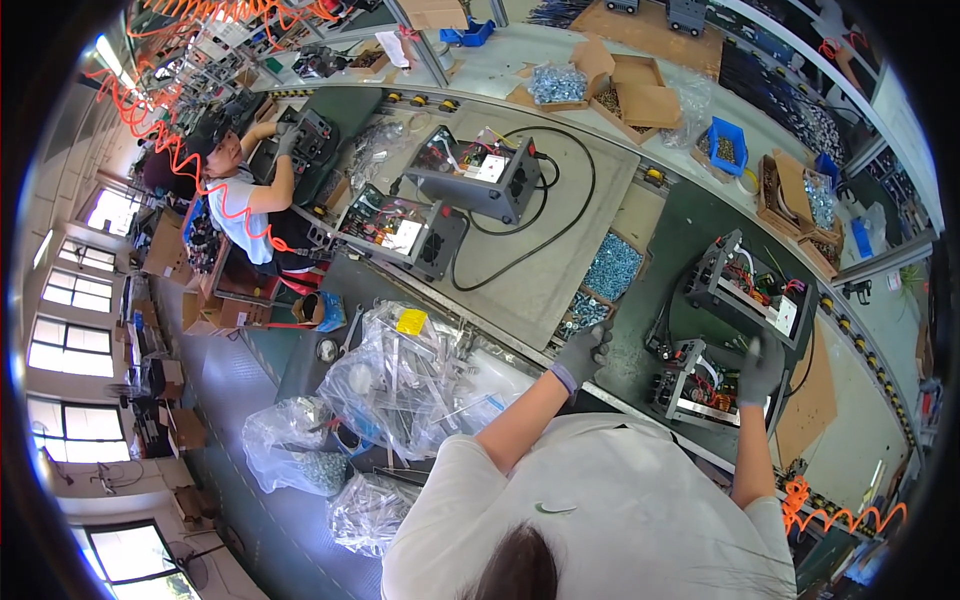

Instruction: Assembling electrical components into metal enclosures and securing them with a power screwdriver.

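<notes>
My left hand [582, 360], in a grey glove, is beside a cardboard box of bluish screws [588, 312]. Its fingers are curled in, and whatever they may hold is hidden. At the right side of an open electrical unit [692, 385] is my right hand [762, 374], also gloved; its fingers are smeared and partly hidden. That unit has a dark casing with wires and a circuit board inside. Just beyond it stands a second open unit [752, 290] of the same kind. Both rest on a dark green board [630, 345].
Two more open units [475, 175] [405, 235] with a black cable [592, 185] sit on a grey board to the left. A co-worker [245, 190] handles another unit at far left. Plastic bags of metal parts [400, 370] lie beside me. Fastener boxes [640, 95] line the far shelf.
</notes>
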The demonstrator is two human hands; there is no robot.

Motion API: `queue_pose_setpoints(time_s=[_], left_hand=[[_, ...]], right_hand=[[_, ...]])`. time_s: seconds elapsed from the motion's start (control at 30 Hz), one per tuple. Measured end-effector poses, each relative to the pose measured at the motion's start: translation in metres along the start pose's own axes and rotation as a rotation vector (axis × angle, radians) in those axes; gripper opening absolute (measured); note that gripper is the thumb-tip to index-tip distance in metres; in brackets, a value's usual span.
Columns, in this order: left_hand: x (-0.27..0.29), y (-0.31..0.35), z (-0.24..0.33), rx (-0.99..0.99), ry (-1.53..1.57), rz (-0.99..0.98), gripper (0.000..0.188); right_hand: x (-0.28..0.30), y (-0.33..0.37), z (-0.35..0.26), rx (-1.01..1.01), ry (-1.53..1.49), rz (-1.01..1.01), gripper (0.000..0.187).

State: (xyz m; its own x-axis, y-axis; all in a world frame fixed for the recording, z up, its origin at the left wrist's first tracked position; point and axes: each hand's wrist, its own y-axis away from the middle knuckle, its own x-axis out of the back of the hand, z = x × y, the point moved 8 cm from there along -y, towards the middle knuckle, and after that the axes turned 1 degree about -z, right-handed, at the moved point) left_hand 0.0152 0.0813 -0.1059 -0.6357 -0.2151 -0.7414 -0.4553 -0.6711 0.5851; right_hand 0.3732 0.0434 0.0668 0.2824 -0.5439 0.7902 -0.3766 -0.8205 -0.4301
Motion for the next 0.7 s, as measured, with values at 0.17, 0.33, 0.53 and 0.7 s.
queue_pose_setpoints(time_s=[0.17, 0.33, 0.53, 0.7], left_hand=[[-0.004, 0.0, -0.015, 0.114, 0.038, -0.061, 0.042], [-0.022, -0.006, -0.03, 0.138, -0.043, -0.047, 0.036], [-0.071, -0.001, -0.068, 0.06, 0.001, -0.015, 0.032], [-0.093, 0.013, -0.115, 0.065, 0.031, -0.024, 0.026]], right_hand=[[0.088, 0.138, 0.092, -0.716, -0.093, 0.18, 0.032], [0.124, 0.308, 0.173, -1.166, 0.165, -0.066, 0.041], [0.143, 0.376, 0.269, -1.28, -0.07, 0.102, 0.037], [0.144, 0.396, 0.33, -1.328, -0.359, 0.252, 0.039]])
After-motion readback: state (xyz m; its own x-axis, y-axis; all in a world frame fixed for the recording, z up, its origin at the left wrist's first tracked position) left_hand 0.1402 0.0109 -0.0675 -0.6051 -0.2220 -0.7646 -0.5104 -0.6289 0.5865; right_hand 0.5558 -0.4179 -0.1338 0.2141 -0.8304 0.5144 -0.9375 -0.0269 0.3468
